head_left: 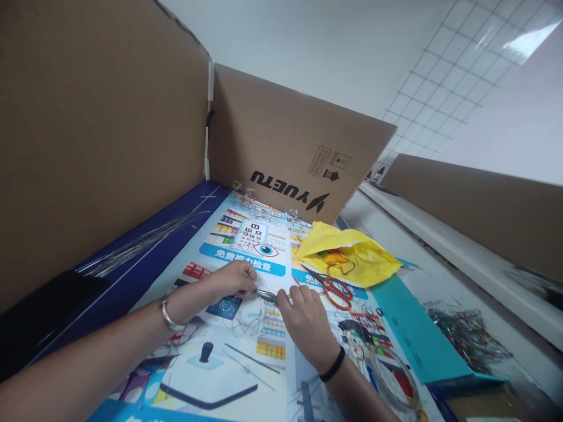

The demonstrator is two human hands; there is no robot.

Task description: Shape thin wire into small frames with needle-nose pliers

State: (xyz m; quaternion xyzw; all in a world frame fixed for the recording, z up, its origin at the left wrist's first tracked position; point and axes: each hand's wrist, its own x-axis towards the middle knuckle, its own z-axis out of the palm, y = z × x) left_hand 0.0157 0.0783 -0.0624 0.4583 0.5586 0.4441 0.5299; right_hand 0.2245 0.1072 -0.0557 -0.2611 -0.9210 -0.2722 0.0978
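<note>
My right hand (pixel 303 316) is wrapped round the handles of a pair of pliers (pixel 266 296), whose jaws point left. My left hand (pixel 235 278) is closed in a pinch at the plier tips, on thin wire. Loops of this fine wire (pixel 247 322) hang below the fingers over the printed poster sheet (pixel 275 369). To the right of the pliers, orange-handled scissors (pixel 338 293) lie by a yellow bag (pixel 365 264) that gapes open, with orange and dark strands at its mouth.
Cardboard panels (pixel 281 135) stand behind and at the left. Straight wires (pixel 145 240) lie on the blue strip at left. A roll of clear tape or wire (pixel 393 381) is at lower right, near a teal sheet (pixel 417 328) and a tangled wire pile (pixel 468 337).
</note>
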